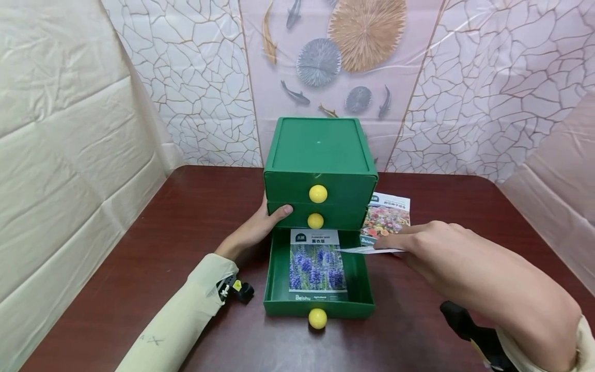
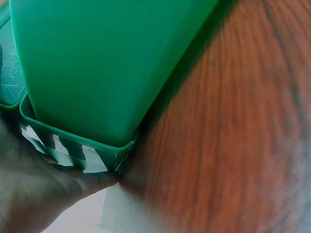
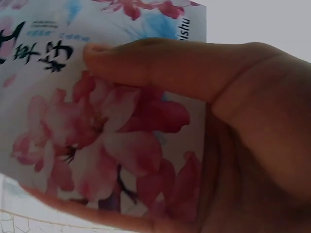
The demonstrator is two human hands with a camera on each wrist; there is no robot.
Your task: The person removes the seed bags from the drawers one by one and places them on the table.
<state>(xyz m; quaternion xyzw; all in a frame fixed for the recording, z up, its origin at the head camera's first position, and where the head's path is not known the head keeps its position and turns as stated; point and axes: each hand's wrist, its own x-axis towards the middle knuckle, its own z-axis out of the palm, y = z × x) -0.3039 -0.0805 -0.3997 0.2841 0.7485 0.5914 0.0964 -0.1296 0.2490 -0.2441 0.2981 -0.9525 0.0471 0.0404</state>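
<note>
A green drawer cabinet (image 1: 321,147) with yellow knobs stands mid-table, its bottom drawer (image 1: 361,289) pulled out. Inside that drawer lies a flower seed packet (image 1: 317,268) with a purple flower picture. My left hand (image 1: 253,227) holds the cabinet's left side, thumb on the front of the middle drawer; its other fingers are mostly hidden in the head view. Just over the drawer's right edge, my right hand (image 1: 434,245) pinches another seed packet (image 3: 97,131), printed with pink blossoms. The head view shows this packet almost edge-on.
Another seed packet (image 1: 388,214), with a picture of mixed flowers, lies on the brown table (image 1: 209,206) at the cabinet's right, partly hidden. Patterned cloth (image 1: 204,77) hangs behind the table, and pale fabric (image 1: 69,129) hangs at the sides.
</note>
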